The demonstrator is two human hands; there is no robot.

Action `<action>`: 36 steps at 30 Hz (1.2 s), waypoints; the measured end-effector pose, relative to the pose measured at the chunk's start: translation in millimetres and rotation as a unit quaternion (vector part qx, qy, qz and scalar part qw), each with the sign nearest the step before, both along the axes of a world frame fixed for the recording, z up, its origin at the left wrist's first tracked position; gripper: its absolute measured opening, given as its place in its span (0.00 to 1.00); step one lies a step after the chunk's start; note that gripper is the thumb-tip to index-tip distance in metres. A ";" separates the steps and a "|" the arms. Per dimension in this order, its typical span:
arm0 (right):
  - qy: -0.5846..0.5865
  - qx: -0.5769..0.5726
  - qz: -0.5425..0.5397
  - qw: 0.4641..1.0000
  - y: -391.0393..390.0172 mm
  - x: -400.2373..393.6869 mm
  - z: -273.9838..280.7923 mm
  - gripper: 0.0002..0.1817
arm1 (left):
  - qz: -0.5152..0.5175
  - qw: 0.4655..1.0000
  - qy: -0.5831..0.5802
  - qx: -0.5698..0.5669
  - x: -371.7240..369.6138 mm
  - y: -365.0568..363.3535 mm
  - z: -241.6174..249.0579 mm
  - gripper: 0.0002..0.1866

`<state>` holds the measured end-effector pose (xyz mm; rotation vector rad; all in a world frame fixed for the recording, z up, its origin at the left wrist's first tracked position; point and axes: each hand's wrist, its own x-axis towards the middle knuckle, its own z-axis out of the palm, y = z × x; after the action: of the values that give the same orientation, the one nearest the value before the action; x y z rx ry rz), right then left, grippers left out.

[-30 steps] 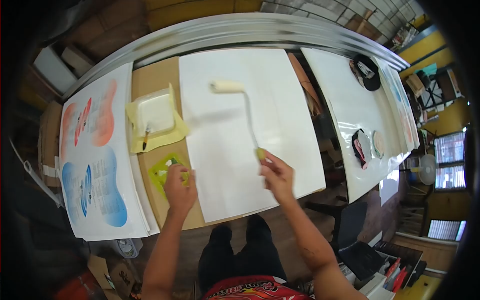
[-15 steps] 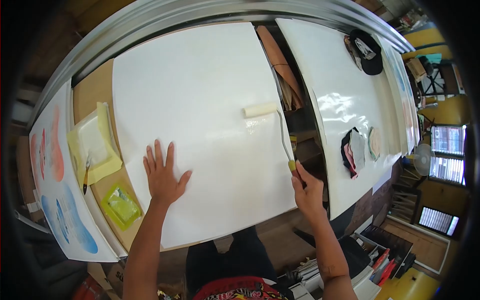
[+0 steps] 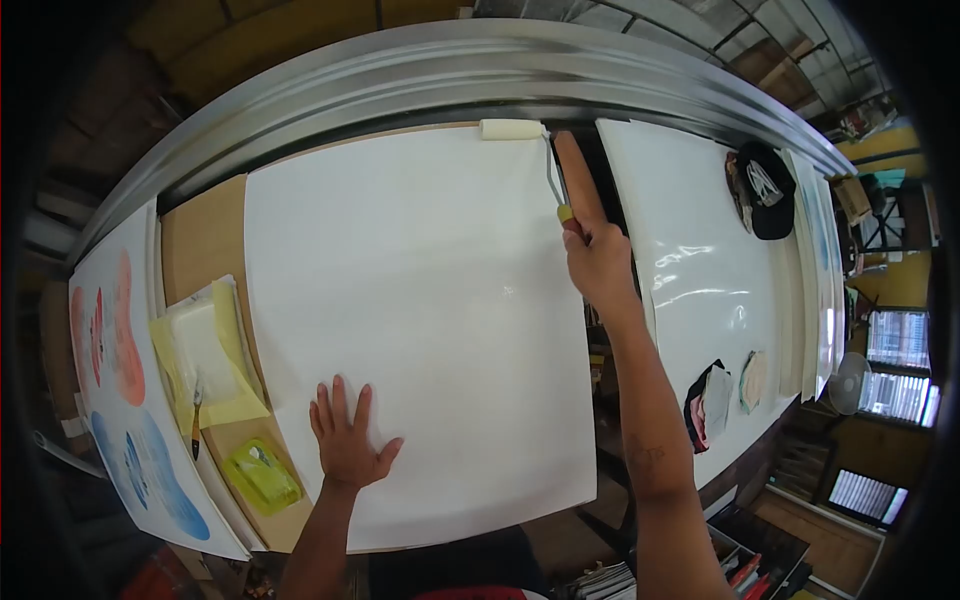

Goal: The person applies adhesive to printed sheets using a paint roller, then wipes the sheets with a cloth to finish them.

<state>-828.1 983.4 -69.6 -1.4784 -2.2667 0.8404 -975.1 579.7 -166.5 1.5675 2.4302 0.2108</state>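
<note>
A large white sheet (image 3: 420, 300) lies on the work surface. My right hand (image 3: 602, 262) grips the handle of a paint roller (image 3: 511, 130), whose pale sleeve sits at the sheet's far edge, near its right corner. My left hand (image 3: 352, 437) rests flat on the lower left part of the sheet, fingers spread, holding nothing. Left of the sheet, a brush (image 3: 196, 420) lies on a tray lined with yellow paper (image 3: 205, 350). Nearer to me is a lime-green tray (image 3: 262, 476).
Metal rails (image 3: 400, 80) run along the far side. A second white surface (image 3: 690, 300) on the right bears a black cap (image 3: 770, 190) and cloth pieces (image 3: 708, 405). Painted red and blue sheets (image 3: 140, 440) lie at the far left. A dark gap separates the two surfaces.
My right hand has pushed the roller away from me, from the sheet's right middle to its far edge. The view has shifted, so the table appears lower; my left hand stays flat.
</note>
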 end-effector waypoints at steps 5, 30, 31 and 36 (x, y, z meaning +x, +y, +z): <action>-0.047 -0.025 0.016 0.998 -23.8 34.3 18.1 0.17 | -0.009 1.000 0.006 0.002 -2.2 -2.0 -1.1 0.49; -0.167 -0.188 -0.047 0.967 -489.9 439.0 82.9 0.24 | -0.049 0.991 0.093 0.084 1.9 -11.1 -25.0 0.48; -0.134 -0.174 -0.066 0.973 -496.1 441.9 85.2 0.24 | -0.051 0.992 0.083 0.074 0.7 -7.8 -25.9 0.48; -0.017 -0.156 -0.089 0.983 -500.2 424.1 110.3 0.24 | -0.019 0.997 0.059 0.038 5.6 -25.8 -17.1 0.48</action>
<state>-404.0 483.2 40.7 -1.8113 -2.0544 1.1626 -969.5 553.8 -183.6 1.7024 2.5065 0.2105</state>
